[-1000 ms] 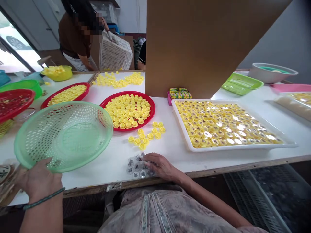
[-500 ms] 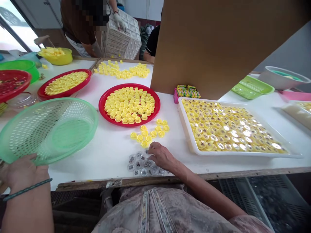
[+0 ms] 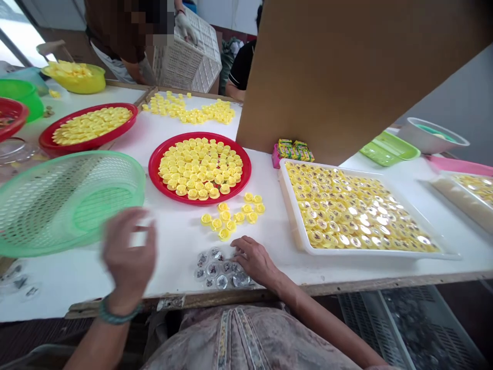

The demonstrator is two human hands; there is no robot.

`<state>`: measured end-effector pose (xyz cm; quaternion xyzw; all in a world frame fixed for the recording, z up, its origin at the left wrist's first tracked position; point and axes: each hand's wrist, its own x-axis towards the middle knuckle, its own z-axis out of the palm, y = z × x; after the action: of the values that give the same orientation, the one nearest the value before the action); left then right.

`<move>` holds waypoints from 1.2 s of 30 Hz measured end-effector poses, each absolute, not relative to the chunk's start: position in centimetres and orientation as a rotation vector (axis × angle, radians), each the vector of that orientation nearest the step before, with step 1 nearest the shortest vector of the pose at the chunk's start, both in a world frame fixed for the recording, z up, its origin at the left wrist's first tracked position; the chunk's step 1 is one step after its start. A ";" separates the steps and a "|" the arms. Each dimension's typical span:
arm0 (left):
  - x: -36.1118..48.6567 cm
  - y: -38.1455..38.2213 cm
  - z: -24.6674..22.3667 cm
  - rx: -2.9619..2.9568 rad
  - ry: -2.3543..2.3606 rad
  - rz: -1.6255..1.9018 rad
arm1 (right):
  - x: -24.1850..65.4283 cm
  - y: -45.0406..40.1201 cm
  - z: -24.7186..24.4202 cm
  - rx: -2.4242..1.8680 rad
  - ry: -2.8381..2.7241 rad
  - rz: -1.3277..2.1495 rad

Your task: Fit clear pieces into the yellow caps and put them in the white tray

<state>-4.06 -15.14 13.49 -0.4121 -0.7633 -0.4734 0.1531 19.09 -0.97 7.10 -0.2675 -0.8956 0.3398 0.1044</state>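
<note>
My right hand [image 3: 254, 259] rests at the right side of a cluster of small clear round plastic pieces [image 3: 213, 268] with dark prints or contents. Its fingers are bent and slightly apart over them, with nothing visibly gripped. My left hand [image 3: 129, 252], blurred by motion, is raised between the green basket [image 3: 73, 205] and that cluster. Its thumb and fingers are apart, and I see nothing between them. Beyond the clear pieces lie several loose yellow flower-like cups [image 3: 231, 222]. Behind these, a red round tray [image 3: 246, 177] holds many more of the yellow cups.
To the right, a white tray [image 3: 292, 234] is filled with yellow cups bearing shiny clear pieces. A brown cardboard panel [image 3: 327, 77] stands behind small packets [image 3: 295, 150]. Another red tray [image 3: 48, 149] sits back left. A person [image 3: 111, 41] handles a white crate [image 3: 181, 61] across the table.
My left hand has left the green basket's rim and moved right. Clear pieces now show at the left table edge. My right hand stays by the clear pieces. The view has shifted slightly.
</note>
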 end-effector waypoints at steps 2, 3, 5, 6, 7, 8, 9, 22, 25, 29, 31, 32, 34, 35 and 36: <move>-1.2 -12.9 12.4 -1.580 -2.248 -1.304 | 19.2 -0.6 6.8 -0.780 -2.605 1.047; 0.1 -12.0 11.9 -1.711 -2.282 -1.300 | 19.3 -0.5 6.6 -0.785 -2.579 1.075; 2.2 -10.7 10.7 -1.989 -2.339 -1.199 | 19.6 -0.1 6.3 -0.819 -2.502 1.133; 2.9 -10.4 10.2 -2.090 -2.360 -1.149 | 19.8 0.0 6.2 -0.845 -2.450 1.161; 3.5 -10.3 9.8 -2.181 -2.375 -1.101 | 20.0 0.1 6.1 -0.876 -2.390 1.189; 3.9 -10.3 9.4 -2.252 -2.390 -1.072 | 20.2 0.3 6.2 -0.920 -2.319 1.223; 4.1 -10.4 9.2 -2.296 -2.406 -1.066 | 20.3 0.4 6.3 -0.971 -2.238 1.270; 5.4 -9.2 10.3 -1.190 -3.025 -2.407 | 17.4 -1.1 11.0 -1.041 -1.577 1.786; 5.1 -9.6 10.5 -1.229 -2.893 -2.348 | 17.7 -1.4 10.9 -0.943 -1.561 1.870; 4.7 -10.1 10.7 -1.169 -2.819 -2.489 | 18.3 -1.4 10.7 -0.842 -1.779 1.642; 4.6 -10.3 10.8 -0.983 -2.822 -2.813 | 18.5 -1.4 10.6 -0.754 -1.937 1.377; 4.6 -10.4 10.9 -0.899 -2.784 -2.990 | 18.5 -1.5 10.5 -0.701 -2.005 1.267; 4.6 -10.5 11.0 -0.804 -2.664 -3.256 | 18.6 -1.6 10.5 -0.599 -2.111 1.118; 4.6 -10.6 11.1 -0.785 -2.622 -3.327 | 18.6 -1.7 10.4 -0.560 -2.150 1.064; 4.7 -10.6 11.1 -0.776 -2.603 -3.367 | 18.5 -1.7 10.4 -0.529 -2.184 1.018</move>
<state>4.65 -10.59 11.09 -0.1488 -0.4993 -0.6457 -0.5583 18.53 -1.72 10.44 -0.2023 -0.8355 0.3893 0.3308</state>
